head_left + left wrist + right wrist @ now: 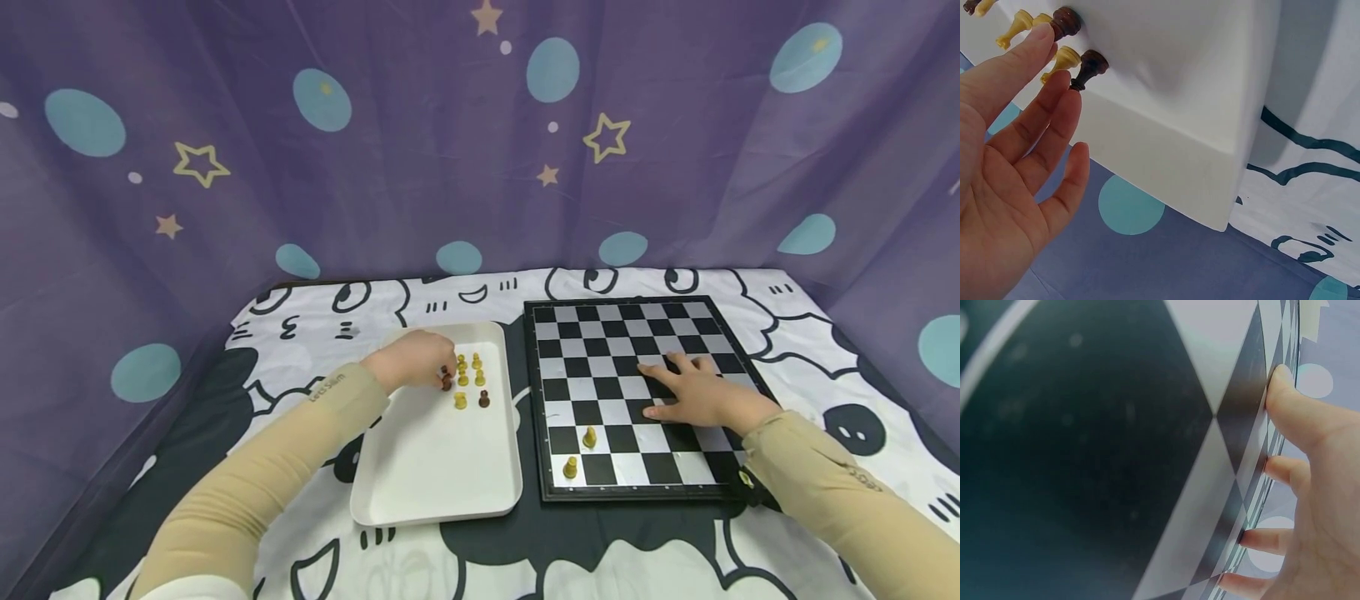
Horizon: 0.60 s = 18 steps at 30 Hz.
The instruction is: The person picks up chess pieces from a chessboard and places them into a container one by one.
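In the head view my left hand (pixel 422 360) reaches into the far part of a white tray (pixel 431 475). Its thumb and index finger pinch the top of a dark brown chess piece (pixel 1067 20), as the left wrist view shows. Another dark brown piece (pixel 1091 67) stands right by the other fingertips. My right hand (pixel 693 390) rests with spread fingers on a black-and-white chessboard (pixel 622 340); its fingertips touch the squares in the right wrist view. Two gold chess pieces, one nearer (pixel 570 468) and one farther (pixel 590 437), stand on the board's near left squares.
Several gold pieces (pixel 480 377) and a separate brown piece (pixel 483 399) stand in the tray beside my left hand. The tray lies left of the board on a cartoon-print cloth (pixel 585 567). A purple curtain (pixel 420 167) hangs behind the table.
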Motion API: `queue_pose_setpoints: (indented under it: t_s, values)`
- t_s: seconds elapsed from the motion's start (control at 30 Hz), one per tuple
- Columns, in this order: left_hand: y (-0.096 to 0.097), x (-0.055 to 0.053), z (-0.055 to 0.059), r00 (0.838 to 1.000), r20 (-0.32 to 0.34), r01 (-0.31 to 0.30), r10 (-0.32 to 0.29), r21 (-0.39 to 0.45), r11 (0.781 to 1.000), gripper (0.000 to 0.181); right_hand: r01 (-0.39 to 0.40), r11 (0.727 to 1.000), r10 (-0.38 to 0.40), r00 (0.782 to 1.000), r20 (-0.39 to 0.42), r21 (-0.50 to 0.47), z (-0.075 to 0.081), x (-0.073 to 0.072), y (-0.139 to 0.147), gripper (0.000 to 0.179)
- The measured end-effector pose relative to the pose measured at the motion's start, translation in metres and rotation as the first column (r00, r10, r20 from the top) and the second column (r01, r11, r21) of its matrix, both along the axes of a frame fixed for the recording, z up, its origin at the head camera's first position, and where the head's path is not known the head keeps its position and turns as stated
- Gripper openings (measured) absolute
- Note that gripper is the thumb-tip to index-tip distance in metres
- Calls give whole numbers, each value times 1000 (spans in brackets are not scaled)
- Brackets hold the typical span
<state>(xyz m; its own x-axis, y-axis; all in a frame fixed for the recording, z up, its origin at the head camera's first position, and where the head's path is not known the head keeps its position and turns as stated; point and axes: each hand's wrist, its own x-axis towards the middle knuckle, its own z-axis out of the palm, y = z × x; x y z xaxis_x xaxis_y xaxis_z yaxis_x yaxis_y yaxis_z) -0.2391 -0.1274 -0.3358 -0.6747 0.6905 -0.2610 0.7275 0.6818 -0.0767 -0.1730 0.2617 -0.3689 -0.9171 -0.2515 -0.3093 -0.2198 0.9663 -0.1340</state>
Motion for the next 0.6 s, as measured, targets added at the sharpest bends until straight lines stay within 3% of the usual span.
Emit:
queue_pose_setpoints:
  t_s: [0.4,0.6]
  values:
    - [-1,3,9,999,26,-26,25,26,999,7,-2,1000,2,1000,-1,-13,-1,1,1,86]
    - [0,5,12,1000,8,-18,18,58,998,17,4,1000,-4,1000,-3,-15,1,1,0,86]
